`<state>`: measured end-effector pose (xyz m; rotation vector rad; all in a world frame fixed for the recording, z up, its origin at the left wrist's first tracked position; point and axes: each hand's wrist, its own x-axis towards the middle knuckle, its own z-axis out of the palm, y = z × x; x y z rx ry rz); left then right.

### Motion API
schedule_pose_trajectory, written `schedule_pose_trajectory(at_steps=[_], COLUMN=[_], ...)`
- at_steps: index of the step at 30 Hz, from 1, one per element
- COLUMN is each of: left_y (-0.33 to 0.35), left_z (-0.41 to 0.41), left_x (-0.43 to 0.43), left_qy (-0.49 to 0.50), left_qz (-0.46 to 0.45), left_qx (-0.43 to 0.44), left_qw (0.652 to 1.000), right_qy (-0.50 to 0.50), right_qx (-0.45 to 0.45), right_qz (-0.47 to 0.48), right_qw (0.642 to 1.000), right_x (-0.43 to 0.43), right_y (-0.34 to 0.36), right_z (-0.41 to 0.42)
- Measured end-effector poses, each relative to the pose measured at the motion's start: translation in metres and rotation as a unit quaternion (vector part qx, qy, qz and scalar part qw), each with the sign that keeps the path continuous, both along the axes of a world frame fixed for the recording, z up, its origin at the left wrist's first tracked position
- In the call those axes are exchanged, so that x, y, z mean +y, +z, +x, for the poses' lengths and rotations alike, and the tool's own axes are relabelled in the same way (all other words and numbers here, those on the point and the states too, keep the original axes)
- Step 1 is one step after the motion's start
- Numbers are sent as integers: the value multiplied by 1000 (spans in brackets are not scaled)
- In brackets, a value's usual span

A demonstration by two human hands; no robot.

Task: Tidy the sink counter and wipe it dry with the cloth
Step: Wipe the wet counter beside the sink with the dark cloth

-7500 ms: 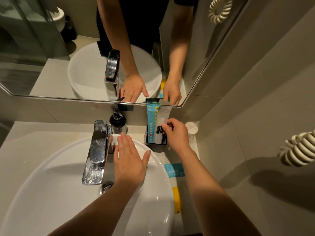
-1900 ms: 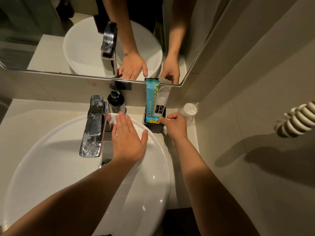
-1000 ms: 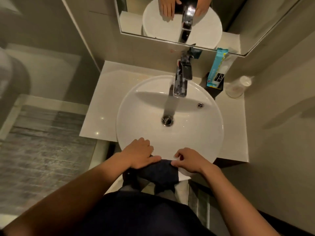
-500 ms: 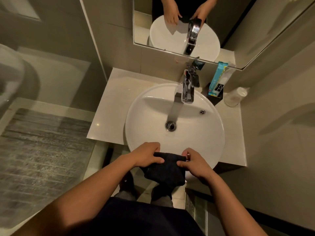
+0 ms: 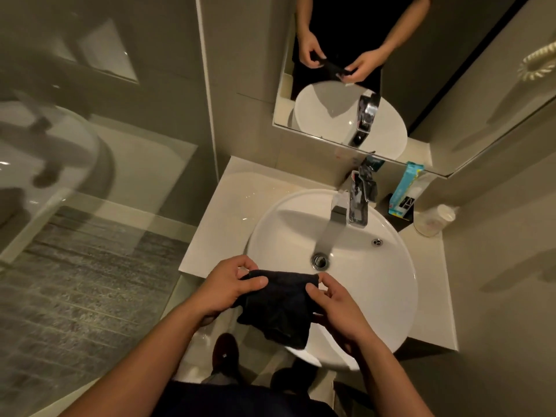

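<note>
Nearest us, at about 6 o'clock, our left hand [image 5: 228, 288] and right hand [image 5: 337, 305] each pinch a top corner of the dark cloth [image 5: 278, 308], holding it spread in the air over the near rim of the white basin [image 5: 388, 284]. A moment ago the cloth sat lower and more bunched between our fingers; now it is raised and pulled flatter, and our view has risen with it. Two seconds back our hands were at the holder by the wall, so we judge the tidying finished and the wiping about to begin.

The cloth looks thick, soft and very dark, hanging in loose folds with a ragged lower edge.

Beyond it, the counter [image 5: 228, 218] at 10 o'clock shows scattered shining droplets, so it is not yet dry. At 1 o'clock the chrome tap [image 5: 358, 203] stands at the basin's back. Farther, at 2 o'clock, a black holder [image 5: 400, 219] with upright blue packets [image 5: 406, 188] stands just beside a clear bottle [image 5: 433, 219] on its side.
</note>
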<state>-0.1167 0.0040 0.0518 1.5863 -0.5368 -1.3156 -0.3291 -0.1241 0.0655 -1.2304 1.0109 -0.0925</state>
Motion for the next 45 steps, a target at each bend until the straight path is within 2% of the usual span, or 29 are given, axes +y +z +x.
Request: schedule_pose_trajectory(at_steps=[3, 7, 14, 18, 22, 25, 27, 30, 34, 39, 42, 45], left_y=[6, 14, 30, 42, 38, 13, -18, -65, -101, -121, -132, -146], left_z=[32, 68, 139, 192, 236, 239, 229, 208, 190, 191, 192, 185], left_x=[1, -12, -69, -129, -187, -194, -185, -169, -177, -211, -228, -237], left_qy=[55, 116, 186, 183, 165, 181, 186, 142, 29, -104, -153, -161], left_qz=[-19, -26, -8, -2, 82, 105, 91, 72, 54, 49, 89, 144], left_qx=[32, 19, -95, -167, -303, -368, -388, -388, -414, -470, -481, -494], left_qw=[998, 993, 978, 969, 935, 906, 898, 908, 908, 875, 858, 842], right_qy=[9, 12, -33, -95, -85, -37, -22, -25, 11, 35, 46, 54], right_qx=[-21, -33, -44, -52, 8, 123, 161, 163, 220, 321, 346, 360], right_qz=[-32, -67, -87, -95, -100, -167, -239, -353, -426, -421, -428, -431], right_qw=[999, 997, 995, 990, 991, 977, 957, 921, 877, 848, 834, 826], right_x=[-6, -21, -58, -100, -159, -173, -162, -142, -128, -123, -120, -122], right_y=[5, 10, 7, 10, -12, -34, -42, -60, -84, -99, -105, -111], right_z=[35, 85, 171, 225, 273, 270, 253, 224, 203, 203, 204, 203])
